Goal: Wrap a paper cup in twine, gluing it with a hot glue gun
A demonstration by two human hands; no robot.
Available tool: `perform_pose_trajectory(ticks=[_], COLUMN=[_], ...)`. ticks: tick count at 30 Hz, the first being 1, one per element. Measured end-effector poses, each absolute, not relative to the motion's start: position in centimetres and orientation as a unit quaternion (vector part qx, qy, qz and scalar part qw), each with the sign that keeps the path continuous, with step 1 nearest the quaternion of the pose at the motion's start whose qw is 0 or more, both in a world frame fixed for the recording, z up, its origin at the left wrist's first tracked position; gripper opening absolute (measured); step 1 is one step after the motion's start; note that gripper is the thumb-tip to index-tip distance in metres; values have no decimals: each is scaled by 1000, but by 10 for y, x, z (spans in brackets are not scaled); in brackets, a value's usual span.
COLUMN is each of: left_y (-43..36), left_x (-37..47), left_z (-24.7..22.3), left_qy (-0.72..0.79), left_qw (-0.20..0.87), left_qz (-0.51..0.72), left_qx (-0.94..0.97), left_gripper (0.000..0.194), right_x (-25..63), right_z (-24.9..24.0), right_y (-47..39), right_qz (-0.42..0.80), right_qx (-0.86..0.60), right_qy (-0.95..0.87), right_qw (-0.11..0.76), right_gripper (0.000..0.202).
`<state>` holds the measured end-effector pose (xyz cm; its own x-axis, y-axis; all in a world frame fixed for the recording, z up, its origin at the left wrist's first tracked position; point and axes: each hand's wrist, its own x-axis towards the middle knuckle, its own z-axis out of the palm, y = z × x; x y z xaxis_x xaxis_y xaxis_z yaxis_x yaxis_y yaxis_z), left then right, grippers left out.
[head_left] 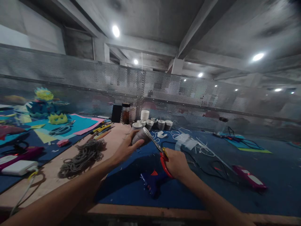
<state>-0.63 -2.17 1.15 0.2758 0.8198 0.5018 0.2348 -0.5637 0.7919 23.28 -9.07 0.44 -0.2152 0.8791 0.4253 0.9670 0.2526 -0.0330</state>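
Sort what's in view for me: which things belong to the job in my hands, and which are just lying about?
Likely the job:
cup, in your left hand
scissors, in your right hand
grey cord, coloured like the cup's side
other cups, similarly grey

Probably lying about:
yellow crown
jar
blue paper
magenta device

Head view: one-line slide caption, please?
Left hand grips a grey cylindrical cup; right hand holds red-handled metal scissors at its rim, over a blue-covered table.
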Motion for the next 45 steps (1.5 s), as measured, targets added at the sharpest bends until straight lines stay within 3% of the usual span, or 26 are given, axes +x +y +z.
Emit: perform_pose_trajectory(ticks=[20,28,34,45], left_y=[-25,-23,-22,-22], left_x=[-6,-2,-3,-3], left_z=[12,13,9,10], left_qy=[359,328,326,342], left_qw=[253,449,333,285], left_qz=[468,485,502,513], left_qx=[767,675,729,734], left_gripper=[55,54,41,47], right_x=[232,233,232,231], right_z=[7,5,1,4], right_y=[-93,-90,-90,-93], right_qz=[-110,-129,-127,-116], right_qx=[-602,-599,-597,-600], right_qy=[-771,-768,-766,-770], right_qw=[175,187,202,184], right_gripper=[12,16,12,14])
